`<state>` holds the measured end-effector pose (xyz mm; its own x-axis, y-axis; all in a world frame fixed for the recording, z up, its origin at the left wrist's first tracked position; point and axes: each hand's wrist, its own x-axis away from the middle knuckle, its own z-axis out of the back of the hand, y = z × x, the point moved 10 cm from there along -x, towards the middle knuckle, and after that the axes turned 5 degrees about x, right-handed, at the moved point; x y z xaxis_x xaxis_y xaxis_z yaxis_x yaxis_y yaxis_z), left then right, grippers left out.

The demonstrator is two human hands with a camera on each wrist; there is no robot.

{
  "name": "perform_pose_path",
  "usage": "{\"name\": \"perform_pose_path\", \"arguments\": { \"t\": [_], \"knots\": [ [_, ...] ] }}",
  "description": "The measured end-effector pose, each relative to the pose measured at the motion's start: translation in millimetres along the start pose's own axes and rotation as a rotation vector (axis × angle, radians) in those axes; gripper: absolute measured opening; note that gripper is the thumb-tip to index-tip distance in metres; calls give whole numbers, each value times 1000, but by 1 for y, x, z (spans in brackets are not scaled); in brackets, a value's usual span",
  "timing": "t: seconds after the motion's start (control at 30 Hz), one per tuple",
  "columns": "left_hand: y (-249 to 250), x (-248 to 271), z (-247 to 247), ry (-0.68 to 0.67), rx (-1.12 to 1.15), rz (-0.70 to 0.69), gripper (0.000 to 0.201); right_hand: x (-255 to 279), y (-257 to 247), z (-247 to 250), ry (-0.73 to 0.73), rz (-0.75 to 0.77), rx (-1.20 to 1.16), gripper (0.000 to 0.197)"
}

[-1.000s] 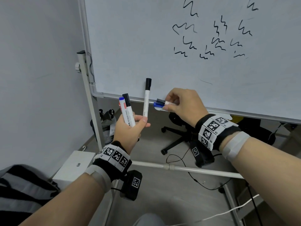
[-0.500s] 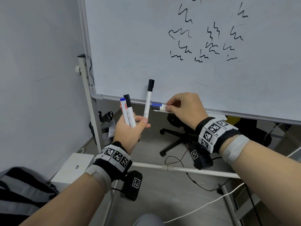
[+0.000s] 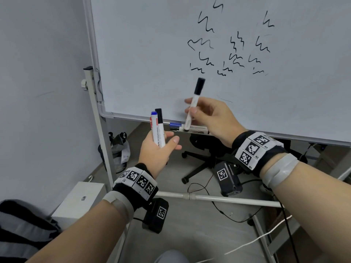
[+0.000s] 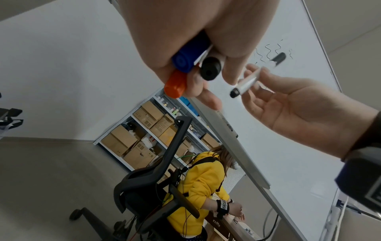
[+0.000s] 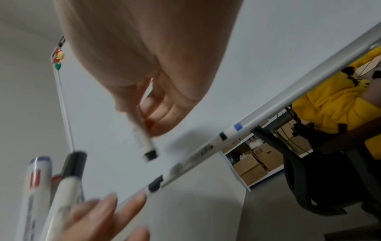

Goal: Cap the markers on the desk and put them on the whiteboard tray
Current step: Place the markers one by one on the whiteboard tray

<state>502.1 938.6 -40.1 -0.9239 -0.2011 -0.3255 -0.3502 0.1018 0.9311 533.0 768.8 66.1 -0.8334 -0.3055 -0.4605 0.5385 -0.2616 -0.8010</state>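
Pinched only between thumb and fingers of the right hand [image 3: 210,118], the black-capped marker [image 3: 193,105] stands above the whiteboard tray [image 3: 190,130] and could slip, while the left hand [image 3: 159,149] grips seemingly three more.

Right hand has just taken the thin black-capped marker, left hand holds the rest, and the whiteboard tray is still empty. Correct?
Not quite: the tray is not empty. The head view shows a blue-capped marker and another lying on it. The rest holds: the right hand pinches the thin black-capped marker, and the left hand grips the remaining markers.
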Motion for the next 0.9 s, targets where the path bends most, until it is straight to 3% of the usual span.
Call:
{"name": "perform_pose_path", "arguments": {
  "t": [0.1,0.23,0.33,0.43,0.9],
  "knots": [
    [-9,-8,9,47,-23,14,32,-7,2,31,127,42,194,32],
    [-18,-11,9,62,-21,35,26,-8,15,45,196,11,306,36],
    [-26,-12,8,65,-19,54,26,-5,24,36,177,0,503,19],
    [-27,-12,8,66,-12,60,23,-7,32,24,130,-7,625,17],
    [-29,-14,13,75,-44,53,19,-11,44,5,92,-38,691,21]
  ]
}}
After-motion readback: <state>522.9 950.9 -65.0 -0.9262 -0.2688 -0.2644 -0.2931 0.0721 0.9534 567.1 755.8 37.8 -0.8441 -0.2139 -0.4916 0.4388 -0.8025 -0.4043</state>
